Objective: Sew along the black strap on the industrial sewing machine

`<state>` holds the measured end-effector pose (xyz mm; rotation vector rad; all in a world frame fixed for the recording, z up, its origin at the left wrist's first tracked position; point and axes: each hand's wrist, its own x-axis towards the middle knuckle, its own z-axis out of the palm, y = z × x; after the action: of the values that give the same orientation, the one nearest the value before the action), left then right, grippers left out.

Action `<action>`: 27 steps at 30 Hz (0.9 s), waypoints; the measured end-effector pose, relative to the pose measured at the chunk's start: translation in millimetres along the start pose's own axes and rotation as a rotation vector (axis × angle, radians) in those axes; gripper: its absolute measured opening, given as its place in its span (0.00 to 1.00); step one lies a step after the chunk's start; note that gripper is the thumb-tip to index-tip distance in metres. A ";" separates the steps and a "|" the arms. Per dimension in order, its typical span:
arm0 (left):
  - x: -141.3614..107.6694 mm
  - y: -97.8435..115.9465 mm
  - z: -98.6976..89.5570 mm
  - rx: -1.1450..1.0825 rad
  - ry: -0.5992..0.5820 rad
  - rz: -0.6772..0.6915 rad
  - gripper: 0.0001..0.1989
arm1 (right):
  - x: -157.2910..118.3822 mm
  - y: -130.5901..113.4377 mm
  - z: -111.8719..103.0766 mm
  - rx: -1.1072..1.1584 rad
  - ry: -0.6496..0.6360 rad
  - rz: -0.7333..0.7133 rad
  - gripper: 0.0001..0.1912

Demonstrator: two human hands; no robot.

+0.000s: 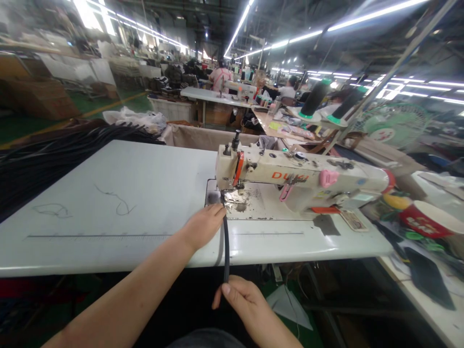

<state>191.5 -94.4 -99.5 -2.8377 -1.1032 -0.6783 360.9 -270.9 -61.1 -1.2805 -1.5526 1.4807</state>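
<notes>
A narrow black strap (226, 246) runs from under the needle area of a sewing machine (268, 169) down over the table's front edge. Close to the presser foot, my left hand (205, 224) is closed over the strap, its fingertips on the strap's left side and partly hidden. Below the table edge, my right hand (241, 297) pinches the same strap between thumb and fingers. The strap's far end is hidden at the machine's foot.
The white sewing table (145, 193) bears loose threads (125, 208) and a printed ruler line. A pile of black straps (72, 154) lies left. Thread cones (315, 99) stand behind the machine. On the right are a red-and-white tub (431, 220) and a fan (395, 125). People sit farther back.
</notes>
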 end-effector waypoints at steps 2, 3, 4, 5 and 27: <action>-0.6 -0.8 0.7 -0.017 0.004 0.003 0.11 | -0.4 0.1 -0.4 0.017 0.003 0.003 0.30; -0.6 -1.3 1.1 -0.028 0.007 0.003 0.12 | -0.5 0.7 -0.5 0.031 0.004 0.004 0.29; -0.3 -1.9 1.6 -0.040 0.009 0.001 0.12 | -0.4 1.6 -0.7 0.042 0.006 0.005 0.29; 0.2 -2.5 2.0 -0.049 0.010 -0.004 0.12 | 0.0 2.7 -1.1 0.049 0.010 0.006 0.29; 1.7 -0.8 2.6 0.037 -0.020 0.030 0.13 | 6.4 26.0 -9.9 0.056 0.040 -0.029 0.16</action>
<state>193.2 -92.2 -101.3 -2.8297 -1.0624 -0.6219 373.6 -264.1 -85.7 -1.2428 -1.4875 1.4620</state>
